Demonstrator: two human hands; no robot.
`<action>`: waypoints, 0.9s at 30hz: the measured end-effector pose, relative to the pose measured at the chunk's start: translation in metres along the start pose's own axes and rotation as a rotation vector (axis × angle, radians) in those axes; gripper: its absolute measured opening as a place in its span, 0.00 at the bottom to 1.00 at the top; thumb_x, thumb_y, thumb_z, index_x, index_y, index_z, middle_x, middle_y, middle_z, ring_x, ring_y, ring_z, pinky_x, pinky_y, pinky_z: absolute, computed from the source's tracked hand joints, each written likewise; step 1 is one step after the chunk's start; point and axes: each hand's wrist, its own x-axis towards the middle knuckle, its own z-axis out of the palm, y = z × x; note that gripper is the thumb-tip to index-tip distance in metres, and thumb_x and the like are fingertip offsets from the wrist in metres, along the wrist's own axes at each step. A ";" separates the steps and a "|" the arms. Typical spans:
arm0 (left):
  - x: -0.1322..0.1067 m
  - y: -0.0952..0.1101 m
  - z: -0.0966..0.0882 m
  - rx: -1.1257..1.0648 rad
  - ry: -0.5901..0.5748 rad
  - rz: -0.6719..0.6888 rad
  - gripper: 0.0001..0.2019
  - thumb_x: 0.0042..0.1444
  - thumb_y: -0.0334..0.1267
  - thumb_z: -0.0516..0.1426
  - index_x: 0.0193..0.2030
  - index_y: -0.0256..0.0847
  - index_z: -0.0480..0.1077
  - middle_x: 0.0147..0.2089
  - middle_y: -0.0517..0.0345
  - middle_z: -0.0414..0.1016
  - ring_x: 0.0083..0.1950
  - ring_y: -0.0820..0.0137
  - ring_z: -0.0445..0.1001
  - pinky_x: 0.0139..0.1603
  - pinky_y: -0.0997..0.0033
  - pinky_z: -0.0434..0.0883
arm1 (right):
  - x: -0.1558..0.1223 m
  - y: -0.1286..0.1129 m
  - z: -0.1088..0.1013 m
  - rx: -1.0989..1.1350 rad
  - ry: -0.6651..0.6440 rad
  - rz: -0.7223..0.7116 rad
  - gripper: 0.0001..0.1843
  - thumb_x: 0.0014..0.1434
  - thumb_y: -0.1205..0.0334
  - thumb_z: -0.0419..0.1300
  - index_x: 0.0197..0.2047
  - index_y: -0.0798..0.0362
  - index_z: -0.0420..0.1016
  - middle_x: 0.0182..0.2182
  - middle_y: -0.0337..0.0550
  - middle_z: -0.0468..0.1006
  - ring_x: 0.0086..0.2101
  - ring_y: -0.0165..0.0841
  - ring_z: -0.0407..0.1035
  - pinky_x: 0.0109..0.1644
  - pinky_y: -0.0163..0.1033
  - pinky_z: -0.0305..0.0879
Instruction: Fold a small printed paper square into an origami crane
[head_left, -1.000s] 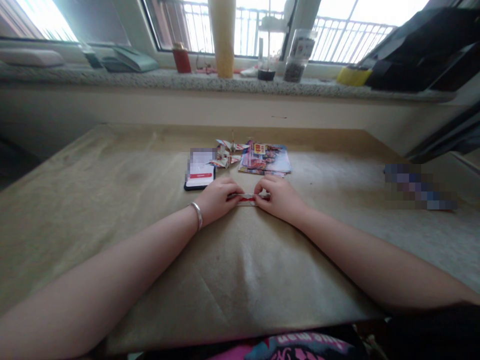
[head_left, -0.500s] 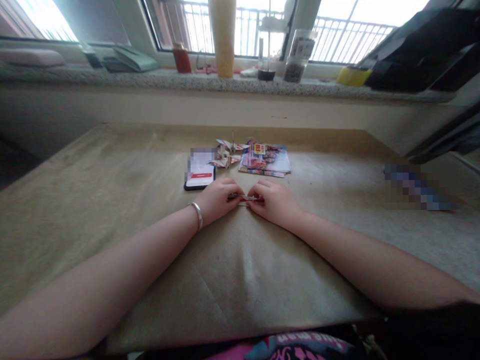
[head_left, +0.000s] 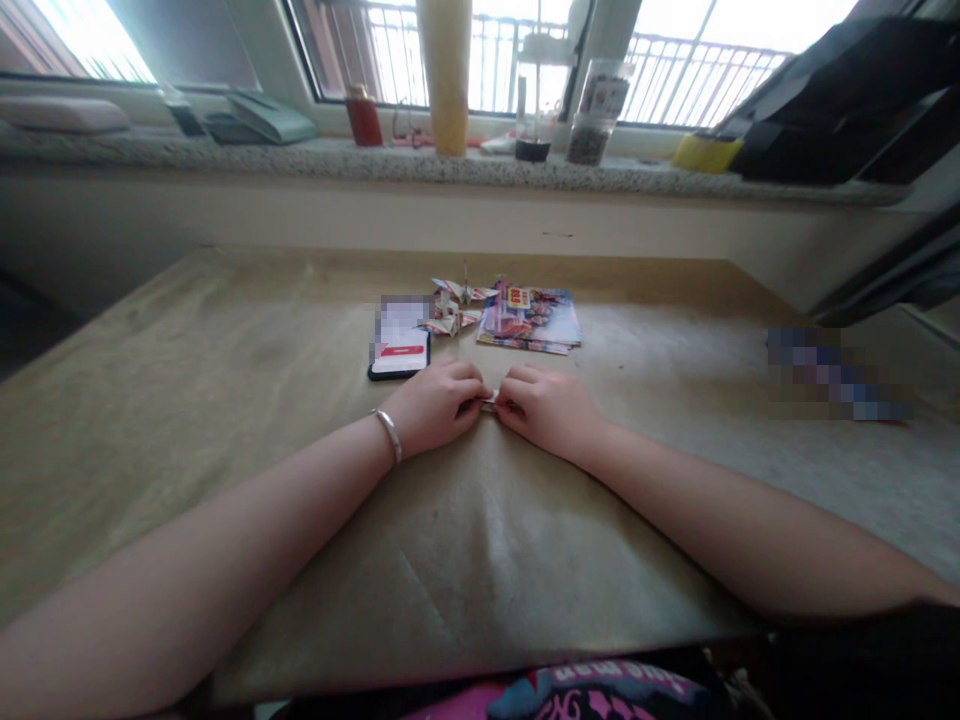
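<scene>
My left hand (head_left: 439, 405), with a silver bangle on the wrist, and my right hand (head_left: 547, 408) meet at the middle of the table, fingers curled. Both pinch a small folded piece of printed paper (head_left: 489, 404), of which only a sliver shows between the fingertips. Just beyond the hands lie a phone (head_left: 400, 352) with a red and white screen, several folded paper cranes (head_left: 454, 305) and a stack of colourful printed sheets (head_left: 531, 320).
The table (head_left: 225, 400) is covered with brown paper. Behind it a stone window sill (head_left: 300, 158) carries a red container (head_left: 364, 118), a tall yellow cylinder (head_left: 445, 75), jars and a yellow object. A dark bag (head_left: 840, 100) sits at the far right.
My hands have drawn closer together. The strip of paper between them has gone from a visible band to a small sliver pinched between the fingertips.
</scene>
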 end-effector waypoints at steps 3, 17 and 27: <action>-0.001 0.001 -0.001 0.021 -0.013 0.010 0.10 0.56 0.32 0.52 0.38 0.36 0.74 0.38 0.51 0.73 0.40 0.66 0.69 0.43 0.66 0.68 | -0.002 -0.001 -0.002 -0.078 -0.011 -0.043 0.13 0.62 0.59 0.50 0.34 0.53 0.73 0.33 0.43 0.74 0.36 0.32 0.66 0.33 0.37 0.53; -0.002 0.002 -0.008 -0.030 -0.068 0.029 0.14 0.61 0.38 0.48 0.35 0.37 0.75 0.33 0.52 0.72 0.34 0.70 0.68 0.36 0.71 0.65 | -0.007 0.009 -0.010 -0.212 -0.048 -0.159 0.13 0.65 0.59 0.48 0.39 0.50 0.73 0.36 0.42 0.75 0.37 0.34 0.65 0.33 0.38 0.52; -0.003 0.003 -0.002 -0.108 -0.026 0.099 0.08 0.59 0.37 0.53 0.39 0.41 0.74 0.50 0.52 0.72 0.48 0.68 0.70 0.50 0.67 0.67 | -0.001 0.035 -0.003 0.009 -0.011 -0.226 0.13 0.64 0.60 0.50 0.40 0.50 0.75 0.40 0.43 0.77 0.41 0.33 0.67 0.42 0.36 0.59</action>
